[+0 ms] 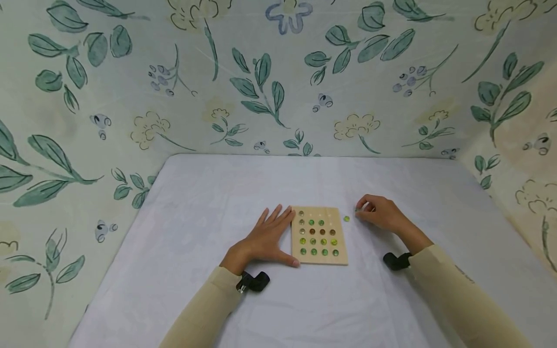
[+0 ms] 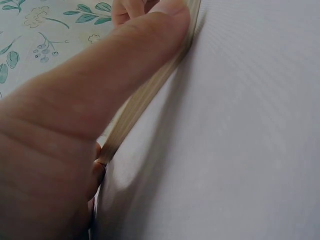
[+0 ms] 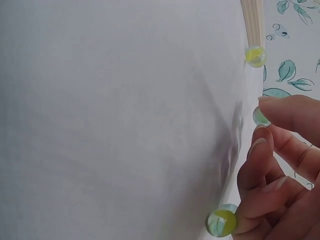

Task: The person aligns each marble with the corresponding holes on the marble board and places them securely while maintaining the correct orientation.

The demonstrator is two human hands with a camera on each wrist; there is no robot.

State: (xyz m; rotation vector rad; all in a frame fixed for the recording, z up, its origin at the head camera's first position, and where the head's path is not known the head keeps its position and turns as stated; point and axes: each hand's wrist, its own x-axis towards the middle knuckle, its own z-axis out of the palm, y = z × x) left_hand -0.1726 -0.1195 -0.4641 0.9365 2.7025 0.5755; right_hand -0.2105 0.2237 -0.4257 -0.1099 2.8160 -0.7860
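We see the left hand point(image 1: 265, 239) flat, fingers straight, pressed against the wooden board point(image 1: 320, 236) mid-table. Right hand point(image 1: 379, 212) curls round marbles point(image 3: 222, 222) just right of it; one loose marble point(image 1: 346, 219) lies between

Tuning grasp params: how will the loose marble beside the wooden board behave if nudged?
The loose marble is round and glossy, so it will likely roll and slip. The cloth may slow it. It looks like glass, so probably hard and dense.
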